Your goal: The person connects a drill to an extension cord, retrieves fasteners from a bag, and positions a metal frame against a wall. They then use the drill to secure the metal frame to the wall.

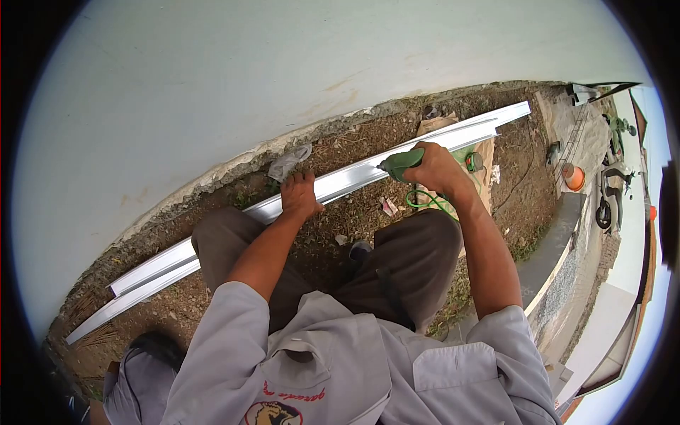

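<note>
Long silvery metal profiles (347,178) lie side by side across the ground in front of me, running from lower left to upper right. My left hand (300,195) presses down on them, its fingers over the far edge and the thumb on the near side. A green power drill (401,165) is in my right hand (433,170), fingers wrapped round its handle. The drill's tip points left and down, right at the metal surface. From the drill a green cord (419,198) loops down toward my right knee.
A white wall (212,85) rises just beyond the profiles. Crumpled clear plastic (289,161) lies near my left hand. Right of the drill sits a small green container (474,162). Farther right are an orange bucket (573,176) and a parked motorbike (613,190). Another person's leg (142,382) shows at lower left.
</note>
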Motion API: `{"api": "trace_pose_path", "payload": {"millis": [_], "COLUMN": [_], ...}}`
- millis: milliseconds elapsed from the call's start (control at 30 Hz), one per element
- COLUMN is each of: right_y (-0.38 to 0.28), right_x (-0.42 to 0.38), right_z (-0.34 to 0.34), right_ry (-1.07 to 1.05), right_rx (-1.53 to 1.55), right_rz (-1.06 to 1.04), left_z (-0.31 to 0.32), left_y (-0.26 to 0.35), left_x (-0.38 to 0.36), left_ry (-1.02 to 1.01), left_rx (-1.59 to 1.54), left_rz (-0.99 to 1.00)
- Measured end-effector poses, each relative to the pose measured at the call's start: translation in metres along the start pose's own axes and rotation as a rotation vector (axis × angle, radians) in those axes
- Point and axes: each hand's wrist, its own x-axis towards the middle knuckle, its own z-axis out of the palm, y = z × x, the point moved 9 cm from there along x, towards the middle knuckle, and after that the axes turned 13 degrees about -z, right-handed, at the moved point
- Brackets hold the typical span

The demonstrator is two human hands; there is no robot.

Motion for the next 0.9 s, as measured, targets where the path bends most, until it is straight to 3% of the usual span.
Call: {"api": "trace_pose_path", "payload": {"millis": [900], "right_y": [0.002], "right_x": [-0.007], "right_z": [0.006], "right_ry": [0.037], "right_rx": [-0.042], "right_rz": [0.005], "left_z": [0.002], "left_y": [-0.003], "left_x": [0.003], "left_ry": [0.019], "left_rx": [0.006], "left_rz": [0.013]}}
